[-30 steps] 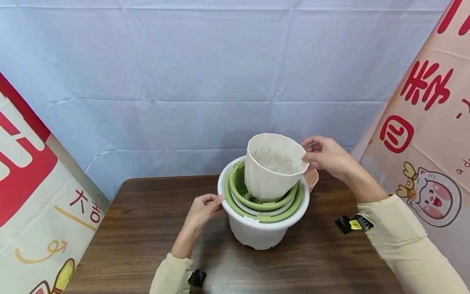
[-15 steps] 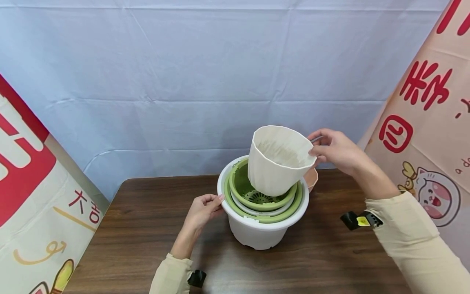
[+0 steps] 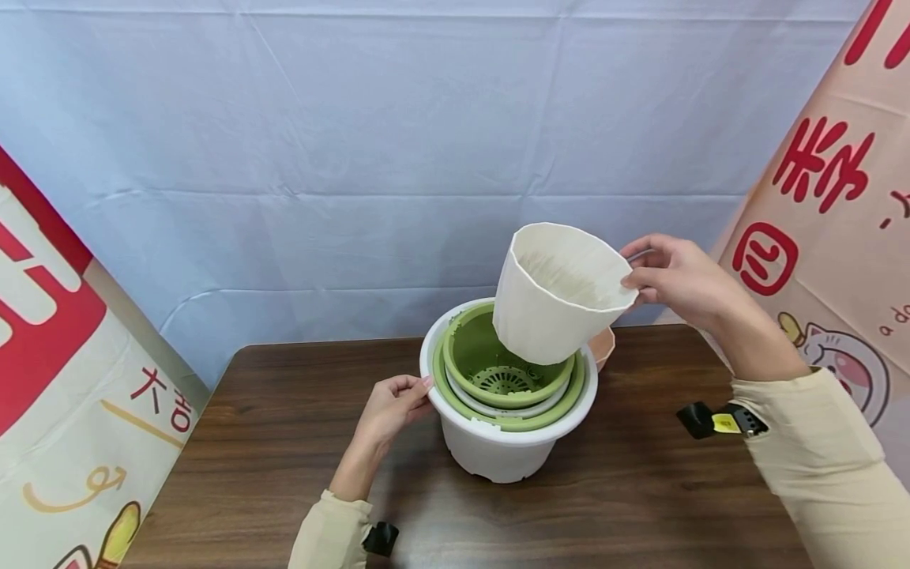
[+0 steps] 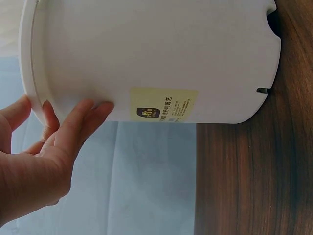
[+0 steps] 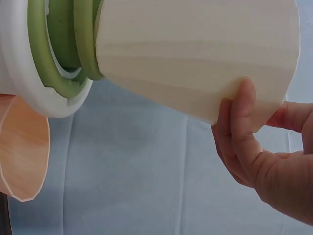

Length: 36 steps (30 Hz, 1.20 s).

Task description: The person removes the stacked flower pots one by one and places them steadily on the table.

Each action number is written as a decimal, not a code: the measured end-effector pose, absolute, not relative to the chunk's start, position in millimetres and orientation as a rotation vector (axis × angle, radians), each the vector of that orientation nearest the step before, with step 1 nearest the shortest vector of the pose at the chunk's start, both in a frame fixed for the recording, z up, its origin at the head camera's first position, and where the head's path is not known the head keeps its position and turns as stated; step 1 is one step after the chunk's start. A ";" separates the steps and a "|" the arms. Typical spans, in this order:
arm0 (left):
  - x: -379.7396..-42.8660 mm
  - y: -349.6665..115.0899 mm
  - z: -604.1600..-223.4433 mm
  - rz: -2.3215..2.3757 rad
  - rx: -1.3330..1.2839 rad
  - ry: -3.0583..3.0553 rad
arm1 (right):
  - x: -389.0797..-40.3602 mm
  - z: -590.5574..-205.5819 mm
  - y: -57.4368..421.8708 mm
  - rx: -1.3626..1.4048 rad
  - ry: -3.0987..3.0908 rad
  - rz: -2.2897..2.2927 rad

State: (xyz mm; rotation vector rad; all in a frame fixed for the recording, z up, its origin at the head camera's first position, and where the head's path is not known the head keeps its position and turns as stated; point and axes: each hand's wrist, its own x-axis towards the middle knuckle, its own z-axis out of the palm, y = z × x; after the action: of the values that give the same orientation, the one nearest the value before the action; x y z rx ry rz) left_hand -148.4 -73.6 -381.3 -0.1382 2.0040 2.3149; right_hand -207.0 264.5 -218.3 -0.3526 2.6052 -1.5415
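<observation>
My right hand [image 3: 678, 276] pinches the rim of a cream faceted flower pot [image 3: 550, 320], thumb inside and fingers along the outer wall. The pot tilts above a nested stack, its base overlapping the green pot [image 3: 472, 348] in the head view. That green pot has a slotted bottom and sits innermost, within more green and white pots. All of them stand in a large white pot [image 3: 498, 454]. At its left, my left hand [image 3: 387, 411] grips the rim, thumb on top and fingers against the outer wall, near a yellow label [image 4: 164, 105] in the left wrist view.
A peach-orange pot [image 5: 24, 149] stands behind the white pot on its right, mostly hidden in the head view. The dark wooden table [image 3: 298, 458] ends at a pale blue cloth backdrop [image 3: 341, 158]. Printed banners [image 3: 803, 237] hang at both sides.
My right hand has lifted the cream pot up and to the right, out of the innermost green pot, whose slotted bottom now shows. My left hand stays on the white rim.
</observation>
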 end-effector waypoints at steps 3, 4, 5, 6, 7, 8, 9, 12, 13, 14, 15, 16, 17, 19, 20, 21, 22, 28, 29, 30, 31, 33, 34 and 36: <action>-148.6 -73.7 -381.0 2.312 -0.142 2.005 | -205.6 -216.1 268.7 -0.327 2.636 -1.527; -148.7 -73.8 -380.9 2.310 -0.144 2.005 | -205.1 -215.5 270.3 -0.319 2.650 -1.517; -148.5 -73.9 -380.9 2.310 -0.145 2.005 | -204.6 -214.9 271.8 -0.318 2.656 -1.508; -148.6 -73.9 -380.9 2.310 -0.146 2.005 | -204.3 -214.2 273.5 -0.320 2.665 -1.499; -148.2 -73.8 -380.8 2.311 -0.145 2.005 | -203.9 -213.6 275.3 -0.320 2.673 -1.491; -148.0 -73.7 -380.8 2.312 -0.145 2.005 | -203.8 -213.1 277.3 -0.320 2.681 -1.487; -147.7 -73.7 -380.7 2.313 -0.142 2.006 | -203.7 -212.6 279.3 -0.319 2.692 -1.476; -147.9 -73.8 -380.6 2.315 -0.142 1.997 | -204.1 -210.9 284.8 -0.313 2.722 -1.464; -147.9 -74.0 -380.7 2.316 -0.140 1.996 | -204.4 -210.6 286.7 -0.309 2.730 -1.465; -147.9 -74.3 -380.7 2.318 -0.134 1.995 | -204.9 -210.3 288.7 -0.306 2.735 -1.466; -148.1 -74.9 -381.2 2.317 -0.131 1.994 | -205.5 -210.2 290.6 -0.304 2.741 -1.466; -148.3 -75.6 -382.1 2.320 -0.121 1.990 | -206.2 -210.3 292.6 -0.301 2.741 -1.473; -148.5 -76.8 -384.0 2.328 -0.088 1.985 | -207.0 -210.5 294.8 -0.300 2.738 -1.484; -148.1 -78.8 -386.3 2.336 -0.034 1.990 | -208.5 -211.7 299.4 -0.293 2.726 -1.512; -153.5 -82.4 -396.9 2.358 0.052 1.966 | -209.1 -212.5 301.7 -0.289 2.721 -1.524; -153.6 -83.6 -398.3 2.361 0.078 1.962 | -209.7 -213.3 304.2 -0.286 2.718 -1.531; -153.6 -84.4 -399.0 2.363 0.094 1.958 | -210.2 -214.1 306.5 -0.278 2.719 -1.537; -148.8 -80.2 -385.9 2.319 -0.063 1.983 | -211.6 -218.8 320.9 -0.239 2.778 -1.496; -148.7 -79.6 -384.7 2.315 -0.083 1.981 | -211.7 -219.9 323.2 -0.237 2.785 -1.488; -148.5 -78.9 -383.5 2.310 -0.111 1.978 | -212.0 -221.1 325.1 -0.235 2.781 -1.489; -148.3 -78.3 -382.2 2.306 -0.128 1.977 | -212.3 -222.3 327.2 -0.230 2.782 -1.488; -148.1 -77.8 -381.0 2.304 -0.141 1.977 | -212.8 -224.9 331.2 -0.230 2.782 -1.481; -148.0 -77.7 -380.7 2.301 -0.144 1.979 | -213.3 -226.2 333.3 -0.232 2.776 -1.482; -148.0 -77.8 -380.9 2.301 -0.143 1.981 | -213.6 -228.8 336.9 -0.224 2.773 -1.478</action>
State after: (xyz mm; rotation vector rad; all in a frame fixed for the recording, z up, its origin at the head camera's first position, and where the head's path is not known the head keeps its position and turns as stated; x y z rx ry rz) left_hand -148.0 -77.8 -380.9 -0.1434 1.9814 2.3010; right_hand -213.6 336.9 -228.8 -0.2242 2.7733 -1.4776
